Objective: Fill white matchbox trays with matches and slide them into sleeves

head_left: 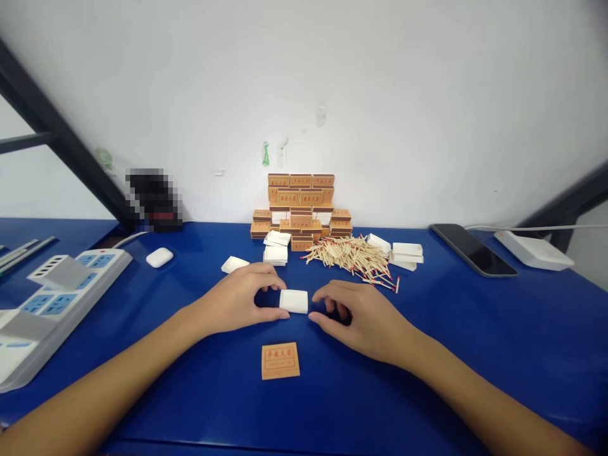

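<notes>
A small white matchbox tray lies on the blue table between my hands. The thumb and fingertips of my left hand pinch its left end. Just off the tray's right end, my right hand is curved with thumb and fingers apart, holding nothing. Nearer to me lies a flat orange matchbox sleeve with red lettering. Beyond the hands is a heap of loose red-tipped matches. More white trays sit left and right of the heap, and one rests behind my left hand.
Against the wall rises a stack of orange matchboxes. On the left are a power strip, a white earphone case and a pixelated dark object. A phone and a white box with a cable lie right.
</notes>
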Tool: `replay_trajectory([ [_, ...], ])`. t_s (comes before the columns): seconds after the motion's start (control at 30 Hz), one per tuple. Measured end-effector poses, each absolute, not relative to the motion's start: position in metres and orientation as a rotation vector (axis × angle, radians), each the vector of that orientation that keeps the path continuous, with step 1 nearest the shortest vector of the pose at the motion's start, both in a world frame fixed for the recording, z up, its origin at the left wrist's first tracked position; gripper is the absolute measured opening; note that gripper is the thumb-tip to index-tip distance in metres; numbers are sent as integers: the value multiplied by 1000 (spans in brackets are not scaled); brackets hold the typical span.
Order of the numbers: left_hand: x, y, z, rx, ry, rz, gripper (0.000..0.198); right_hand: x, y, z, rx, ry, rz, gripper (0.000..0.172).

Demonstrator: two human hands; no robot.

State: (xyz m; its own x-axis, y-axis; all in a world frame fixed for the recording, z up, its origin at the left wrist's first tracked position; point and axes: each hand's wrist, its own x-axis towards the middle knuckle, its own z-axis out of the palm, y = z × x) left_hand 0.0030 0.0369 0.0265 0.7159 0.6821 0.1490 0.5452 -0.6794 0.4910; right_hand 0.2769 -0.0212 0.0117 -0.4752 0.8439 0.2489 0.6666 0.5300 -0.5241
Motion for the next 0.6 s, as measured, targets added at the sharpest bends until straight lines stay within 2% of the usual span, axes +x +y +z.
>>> replay_trajectory([
  [0.2, 5, 36, 19, 2502, 916, 454, 42, 277, -18, 5, -1280, -2272, 495, 27],
  [0.43, 6, 34, 21, 2502, 899, 456, 41, 275, -21, 6, -1296, -2262, 506, 24],
  [0.6, 5, 33, 21, 2515, 889, 471, 39, 284, -5, 15, -1341, -2143, 414, 16],
])
